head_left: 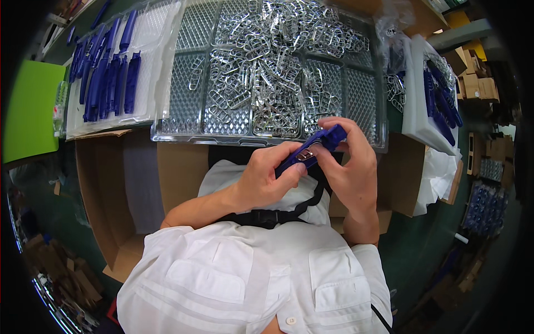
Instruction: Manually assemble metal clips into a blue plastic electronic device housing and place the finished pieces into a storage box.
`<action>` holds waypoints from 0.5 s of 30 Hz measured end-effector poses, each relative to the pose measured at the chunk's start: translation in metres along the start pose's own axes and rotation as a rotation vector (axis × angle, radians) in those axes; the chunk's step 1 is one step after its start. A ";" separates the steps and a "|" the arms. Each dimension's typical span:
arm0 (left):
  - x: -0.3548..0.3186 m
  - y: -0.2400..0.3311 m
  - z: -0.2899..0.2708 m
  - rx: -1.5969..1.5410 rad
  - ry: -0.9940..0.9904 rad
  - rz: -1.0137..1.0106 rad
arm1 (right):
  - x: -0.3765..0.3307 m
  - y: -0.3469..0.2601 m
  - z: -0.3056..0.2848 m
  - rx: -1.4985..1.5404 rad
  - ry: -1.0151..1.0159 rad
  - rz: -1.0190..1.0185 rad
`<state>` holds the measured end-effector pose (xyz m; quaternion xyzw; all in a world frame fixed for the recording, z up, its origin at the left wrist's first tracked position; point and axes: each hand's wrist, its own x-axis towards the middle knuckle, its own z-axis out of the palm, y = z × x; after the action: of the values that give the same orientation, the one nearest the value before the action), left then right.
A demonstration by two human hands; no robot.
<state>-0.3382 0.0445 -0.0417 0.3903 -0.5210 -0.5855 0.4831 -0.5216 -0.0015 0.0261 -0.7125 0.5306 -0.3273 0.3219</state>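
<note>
The person's left hand (268,171) pinches the lower end of a slim blue plastic piece (332,137) between thumb and fingers, while the right hand (356,170) holds its upper end, thumb laid against it beside a small metal link (304,155). The piece slants up to the right, by the near edge of a clear compartmented tray (186,114) heaped with metal loops (278,108). More blue parts (114,80) lie in a white tray (146,83) at left
</note>
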 end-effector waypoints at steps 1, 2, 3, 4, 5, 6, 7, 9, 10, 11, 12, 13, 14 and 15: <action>0.002 0.002 -0.001 0.001 -0.006 0.000 | 0.000 0.003 0.000 0.000 0.006 0.002; 0.005 0.006 -0.001 0.013 -0.038 -0.083 | -0.001 0.007 0.001 0.011 -0.013 0.003; 0.008 0.008 -0.002 0.024 -0.070 -0.167 | -0.002 0.010 0.001 0.022 -0.032 0.005; 0.010 0.008 -0.001 0.025 -0.074 -0.169 | -0.002 0.012 0.002 0.023 -0.030 0.008; 0.013 0.008 0.002 0.002 -0.036 -0.186 | -0.002 0.013 0.003 0.004 -0.021 -0.001; 0.015 0.007 0.004 -0.021 0.003 -0.204 | -0.003 0.013 0.003 -0.015 -0.013 -0.010; 0.016 0.006 0.005 -0.021 0.002 -0.207 | -0.003 0.013 0.004 -0.015 -0.013 -0.008; 0.016 0.001 0.006 -0.044 0.016 -0.191 | -0.004 0.013 0.006 -0.033 0.007 -0.006; 0.016 0.000 0.005 -0.043 0.017 -0.194 | -0.004 0.013 0.006 -0.030 0.006 -0.004; 0.016 -0.002 0.004 -0.035 0.017 -0.199 | -0.005 0.013 0.007 -0.061 0.010 -0.010; 0.016 -0.003 0.004 -0.028 0.017 -0.204 | -0.005 0.014 0.008 -0.092 0.013 -0.015; 0.016 -0.004 0.004 -0.025 0.017 -0.209 | -0.006 0.015 0.009 -0.087 0.012 -0.011; 0.016 -0.004 0.004 -0.023 0.020 -0.232 | -0.006 0.016 0.010 -0.114 0.014 -0.005; 0.017 -0.005 0.004 -0.020 0.024 -0.255 | -0.006 0.017 0.012 -0.141 0.016 0.001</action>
<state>-0.3471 0.0291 -0.0451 0.4555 -0.4555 -0.6427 0.4146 -0.5229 0.0022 0.0048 -0.7304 0.5553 -0.2949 0.2669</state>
